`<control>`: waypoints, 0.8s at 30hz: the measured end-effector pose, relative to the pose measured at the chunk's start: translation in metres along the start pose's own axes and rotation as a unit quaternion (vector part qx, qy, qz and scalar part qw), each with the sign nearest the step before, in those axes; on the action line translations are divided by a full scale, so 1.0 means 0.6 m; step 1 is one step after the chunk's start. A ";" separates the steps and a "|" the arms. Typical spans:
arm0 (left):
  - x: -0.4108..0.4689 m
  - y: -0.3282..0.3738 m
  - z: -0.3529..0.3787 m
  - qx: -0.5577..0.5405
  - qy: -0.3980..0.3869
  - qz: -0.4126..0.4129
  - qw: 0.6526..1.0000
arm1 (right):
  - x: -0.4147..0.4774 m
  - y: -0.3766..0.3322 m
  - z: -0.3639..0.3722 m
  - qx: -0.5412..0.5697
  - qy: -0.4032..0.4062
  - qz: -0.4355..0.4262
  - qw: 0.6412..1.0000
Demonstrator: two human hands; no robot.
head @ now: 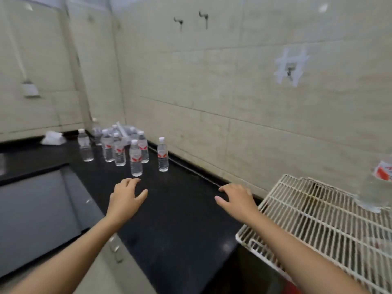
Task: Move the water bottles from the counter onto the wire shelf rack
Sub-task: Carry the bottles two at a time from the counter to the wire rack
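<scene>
While hovering low over the black counter [180, 219], holds the left hand [126, 196] palm down, fingers spread and relaxed, gripping nothing. Hangs just short of the nearest water bottle [136, 159]: upright, white cap, red label. Same story with the right hand [237, 197]: fingers apart, empty, palm down above the counter, just beside the near corner of the wire shelf rack [318, 219]. Further out, a lone bottle [163, 154] upright close to the tiled wall [212, 92], apart from the rest. Behind and to the left, a cluster of bottles [112, 147] standing on the counter, backed by loose plastic wrap [125, 129] in the corner. Over on the rack, at the right edge, one blurred bottle [375, 187] already standing on the wires.
</scene>
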State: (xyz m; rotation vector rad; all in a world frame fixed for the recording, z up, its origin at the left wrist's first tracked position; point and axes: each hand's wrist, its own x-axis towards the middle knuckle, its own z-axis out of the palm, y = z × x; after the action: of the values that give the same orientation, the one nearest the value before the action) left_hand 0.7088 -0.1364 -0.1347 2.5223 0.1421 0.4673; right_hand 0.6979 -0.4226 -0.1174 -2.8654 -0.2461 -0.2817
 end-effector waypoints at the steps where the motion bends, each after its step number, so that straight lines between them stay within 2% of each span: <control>1: -0.002 -0.035 -0.023 0.000 0.009 -0.013 1.000 | 0.010 -0.041 0.015 0.001 -0.007 -0.016 1.000; 12: -0.018 -0.429 -0.288 0.013 0.088 -0.123 0.988 | 0.057 -0.474 0.212 0.059 -0.107 -0.095 0.988; 16: -0.039 -0.520 -0.302 -0.001 0.078 -0.165 0.983 | 0.066 -0.563 0.268 0.043 -0.160 -0.124 0.978; 24: -0.017 -0.632 -0.330 -0.009 0.103 -0.232 0.967 | 0.162 -0.685 0.338 0.058 -0.181 -0.156 0.969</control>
State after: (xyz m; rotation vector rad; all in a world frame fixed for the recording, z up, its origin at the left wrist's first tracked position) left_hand 0.6274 0.2800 -0.1920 2.3127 0.7829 0.5280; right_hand 0.7475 0.0369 -0.1944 -2.7338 -0.7579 0.1994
